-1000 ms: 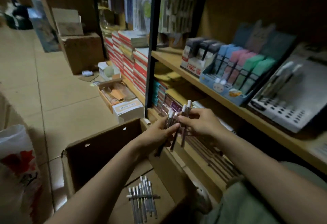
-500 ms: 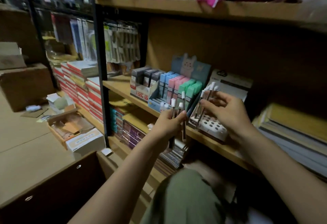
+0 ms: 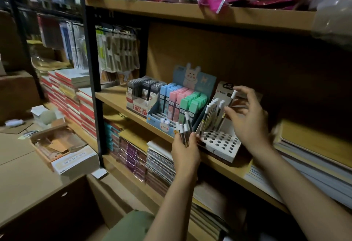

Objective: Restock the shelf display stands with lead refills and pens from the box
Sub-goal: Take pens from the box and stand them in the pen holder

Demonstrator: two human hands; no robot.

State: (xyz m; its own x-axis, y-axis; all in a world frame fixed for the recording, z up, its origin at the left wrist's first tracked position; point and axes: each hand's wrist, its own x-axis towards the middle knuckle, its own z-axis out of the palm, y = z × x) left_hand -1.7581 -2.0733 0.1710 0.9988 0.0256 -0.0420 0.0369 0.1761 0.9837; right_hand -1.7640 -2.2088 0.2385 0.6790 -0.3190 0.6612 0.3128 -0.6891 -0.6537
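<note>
My left hand (image 3: 184,152) grips a small bunch of white-capped pens (image 3: 183,128) upright in front of the middle shelf. My right hand (image 3: 247,119) pinches one white-capped pen (image 3: 230,100) over the white pen stand (image 3: 221,142), whose base is full of round holes. Several pens (image 3: 211,116) stand in the stand's back rows. To the left is a blue bunny display (image 3: 192,81) with blue, pink and green lead refill cases (image 3: 181,101), and beside it a stand of dark refill cases (image 3: 144,90). The brown cardboard box (image 3: 43,208) is at lower left, its inside hidden.
The wooden shelf edge (image 3: 122,103) carries the stands. Stacks of notebooks (image 3: 162,164) fill the shelf below, and more books (image 3: 312,151) lie right of the pen stand. A black upright post (image 3: 93,81) divides the shelving. Small open boxes (image 3: 62,149) sit on the floor.
The view rose from the box to the shelf. My right hand carried pens to the white stand, and several now stand in it. My left hand keeps its bunch, now lower.
</note>
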